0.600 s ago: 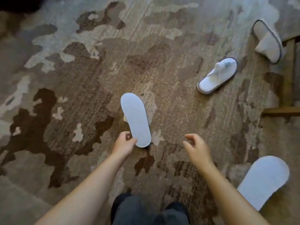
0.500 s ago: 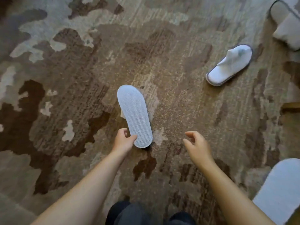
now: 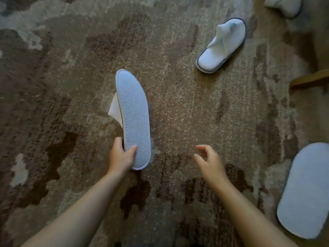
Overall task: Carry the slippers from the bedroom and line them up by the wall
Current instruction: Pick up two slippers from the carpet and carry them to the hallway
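Underfoot, mottled brown carpet (image 3: 187, 107), scattered white slippers (image 3: 222, 45), wooden furniture leg (image 3: 309, 80)

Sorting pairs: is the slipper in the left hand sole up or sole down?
Sole up: the held slipper shows its textured underside, gripped at the heel by the left hand.

We see a floor covered throughout by a carpet (image 3: 187, 107) with an irregular mottled pattern of dark brown, tan and pale grey patches. At the right edge, we note a brown wooden bar (image 3: 309, 80) of furniture. Lighting is dim and warm.
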